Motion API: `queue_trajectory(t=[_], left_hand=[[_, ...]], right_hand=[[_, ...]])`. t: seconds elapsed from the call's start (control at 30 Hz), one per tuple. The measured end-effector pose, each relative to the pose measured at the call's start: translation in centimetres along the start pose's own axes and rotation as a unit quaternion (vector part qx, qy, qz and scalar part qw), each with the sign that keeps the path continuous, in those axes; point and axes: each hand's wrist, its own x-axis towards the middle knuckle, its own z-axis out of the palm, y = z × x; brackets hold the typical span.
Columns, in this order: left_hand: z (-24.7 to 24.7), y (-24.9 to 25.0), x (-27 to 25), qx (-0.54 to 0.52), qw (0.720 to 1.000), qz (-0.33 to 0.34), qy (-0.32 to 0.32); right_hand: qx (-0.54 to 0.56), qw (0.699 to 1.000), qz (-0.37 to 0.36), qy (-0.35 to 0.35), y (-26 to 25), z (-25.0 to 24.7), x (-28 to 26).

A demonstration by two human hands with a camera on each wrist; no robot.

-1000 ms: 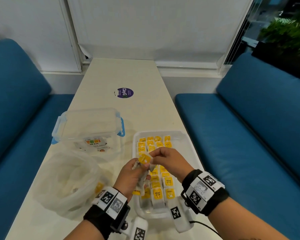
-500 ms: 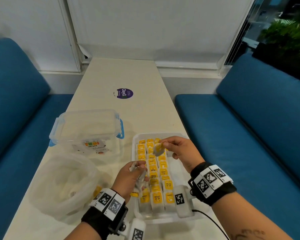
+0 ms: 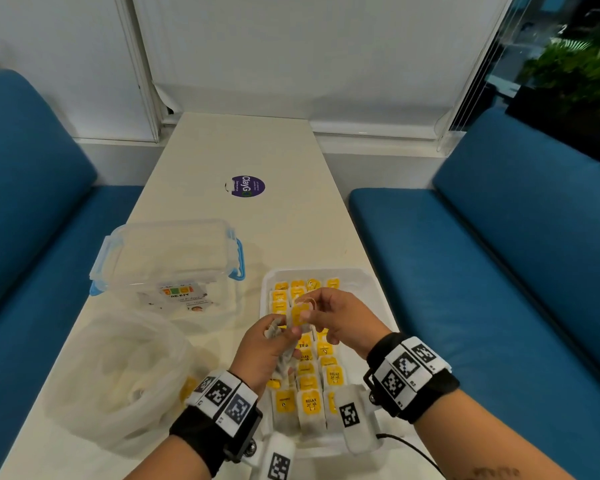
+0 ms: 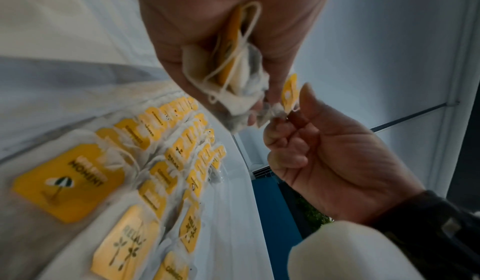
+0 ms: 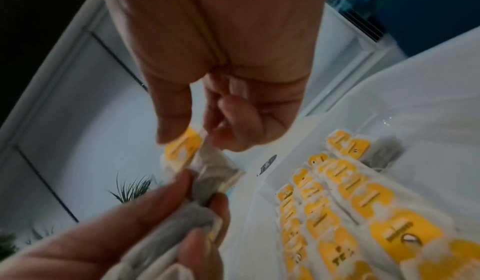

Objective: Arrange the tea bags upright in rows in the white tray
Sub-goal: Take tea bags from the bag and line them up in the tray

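The white tray [image 3: 357, 277] near the table's front edge holds several rows of upright tea bags [image 3: 309, 403] with yellow tags, seen close in the left wrist view as tea bags [image 4: 166, 161]. Just above the tray's middle, my left hand [image 3: 288, 332] grips a small bundle of tea bags [image 4: 233, 69]. My right hand [image 3: 307, 313] meets it from the right and pinches one yellow-tagged tea bag [image 3: 300, 315] at the top of that bundle. The right wrist view shows the thumb and fingers closed on that tag [image 5: 183, 147], with the bag's grey pouch still touching my left fingers [image 5: 202, 243].
Left of the tray stand a clear lidded box [image 3: 167, 258] with blue clips and a crumpled clear plastic bag [image 3: 118, 375]. A purple sticker [image 3: 248, 186] lies further up the table. Blue sofas [image 3: 499, 271] flank the table on both sides.
Half a second ago my right hand held a bag over the tray's far end; it has come back to my left hand and now pinches another bag from the bundle.
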Motion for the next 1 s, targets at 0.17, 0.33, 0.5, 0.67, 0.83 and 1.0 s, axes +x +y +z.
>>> queue_trajectory(t=[0.17,0.33,0.5,0.67,0.83,1.0], left_hand=[[-0.2,0.0,0.0,-0.022,0.999,-0.036,0.003],[-0.6,-0.4,0.1,-0.058,0.997,-0.053,0.014],[-0.7,-0.7,0.0,-0.049,0.997,-0.060,0.011],[-0.8,-0.6,-0.1,-0.055,0.996,-0.071,0.015],[-0.9,-0.5,0.0,-0.066,0.994,-0.081,0.018],[-1.0,-0.6,-0.1,-0.058,0.995,-0.080,0.019]], right_hand=[[0.020,0.998,-0.003,0.068,-0.1,-1.1,0.4],[-0.079,0.985,0.028,0.152,0.5,-3.5,1.5],[-0.236,0.940,0.123,0.212,2.8,-5.4,4.3],[-0.273,0.926,0.207,0.158,4.6,-5.1,6.1],[-0.214,0.941,0.231,0.122,6.1,-5.2,7.2],[-0.271,0.919,0.248,0.142,7.3,-4.7,8.7]])
